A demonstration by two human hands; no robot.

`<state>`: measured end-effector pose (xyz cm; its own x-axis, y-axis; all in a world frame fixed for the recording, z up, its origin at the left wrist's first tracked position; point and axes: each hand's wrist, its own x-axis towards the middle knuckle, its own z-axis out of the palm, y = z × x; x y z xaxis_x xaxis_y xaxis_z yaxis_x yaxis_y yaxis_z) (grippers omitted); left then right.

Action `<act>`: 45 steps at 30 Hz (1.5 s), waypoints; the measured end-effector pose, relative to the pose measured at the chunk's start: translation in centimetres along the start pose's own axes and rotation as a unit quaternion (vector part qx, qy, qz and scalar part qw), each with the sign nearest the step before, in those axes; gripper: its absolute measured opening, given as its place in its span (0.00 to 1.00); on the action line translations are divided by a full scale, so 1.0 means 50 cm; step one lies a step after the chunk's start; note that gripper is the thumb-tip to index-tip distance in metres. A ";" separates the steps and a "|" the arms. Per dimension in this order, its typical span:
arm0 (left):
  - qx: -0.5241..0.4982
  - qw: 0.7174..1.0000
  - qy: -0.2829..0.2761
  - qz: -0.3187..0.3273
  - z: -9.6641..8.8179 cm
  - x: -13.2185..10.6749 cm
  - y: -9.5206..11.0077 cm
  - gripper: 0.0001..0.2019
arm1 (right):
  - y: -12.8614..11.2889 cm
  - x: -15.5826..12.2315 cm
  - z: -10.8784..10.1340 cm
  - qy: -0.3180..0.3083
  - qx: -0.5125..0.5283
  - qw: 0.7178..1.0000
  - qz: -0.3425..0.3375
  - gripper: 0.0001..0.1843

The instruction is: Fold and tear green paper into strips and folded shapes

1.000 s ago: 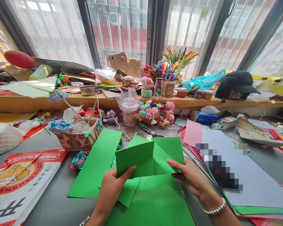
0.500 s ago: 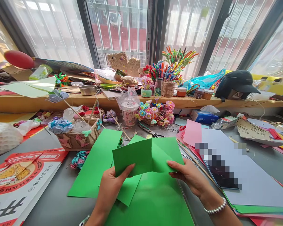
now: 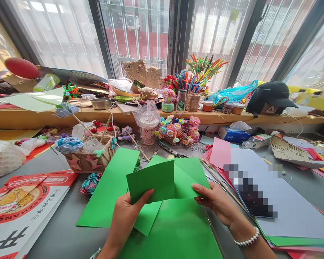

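Observation:
My left hand point(image 3: 128, 212) is closed on a piece of green paper point(image 3: 151, 181), thumb on the near face. My right hand point(image 3: 218, 199) pinches a second green paper part point(image 3: 190, 176) by its right edge. The left part overlaps the right one in front; I cannot tell whether they are separate pieces or one sheet. Both are raised over a large green sheet point(image 3: 175, 230) on the table. Beneath my left hand lies a smaller green piece point(image 3: 148, 223), and a long green strip point(image 3: 108, 194) rests to its left.
Right of my hands, a phone point(image 3: 255, 196) lies on stacked coloured paper point(image 3: 288, 205). Scissors point(image 3: 179, 155) lie beyond the green paper. Further back are a lidded cup point(image 3: 148, 131), craft flowers point(image 3: 178, 127) and a cardboard basket point(image 3: 86, 158). A printed bag point(image 3: 24, 212) lies left.
The green paper in my left hand has shifted slightly left and tilted a little. Both hands keep their hold and have barely moved.

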<state>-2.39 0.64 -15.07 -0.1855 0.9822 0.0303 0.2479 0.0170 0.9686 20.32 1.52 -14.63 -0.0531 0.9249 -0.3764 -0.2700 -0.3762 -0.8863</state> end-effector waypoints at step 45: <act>-0.004 0.992 -0.099 -0.077 0.000 0.003 0.018 0.10 | 0.003 0.007 0.000 0.036 -0.047 0.997 -0.052 0.13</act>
<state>-2.18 0.82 -14.20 -0.0305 0.9855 -0.1668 0.2230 0.1693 0.9600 20.26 1.80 -14.89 0.0406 0.9543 -0.2960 -0.1795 -0.2844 -0.9417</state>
